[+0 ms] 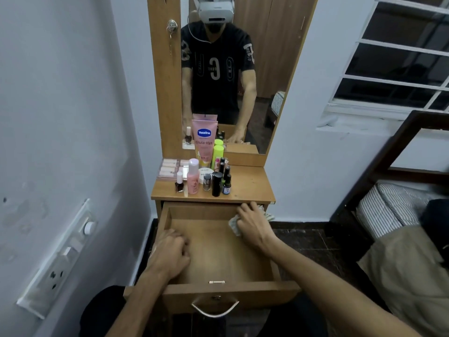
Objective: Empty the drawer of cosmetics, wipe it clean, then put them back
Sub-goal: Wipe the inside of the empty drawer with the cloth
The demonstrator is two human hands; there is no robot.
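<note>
The wooden drawer [218,249] is pulled out below the dresser top and its inside holds no cosmetics. My right hand [252,224] grips a pale cloth [233,224] against the drawer's far right corner. My left hand [170,251] rests on the drawer's left wall with its fingers curled over the edge. The cosmetics stand on the dresser top [250,186]: a pink Vaseline tube [204,139], a pink bottle [193,177], a green spray can [218,154], a black tube [217,184], several nail polish bottles [179,182] and a white jar [204,171].
A mirror [230,69] rises behind the dresser and reflects the person. A white wall with a switch panel [60,259] stands close on the left. A dark bed frame [388,161] with striped bedding is on the right. The drawer's metal handle [215,310] faces me.
</note>
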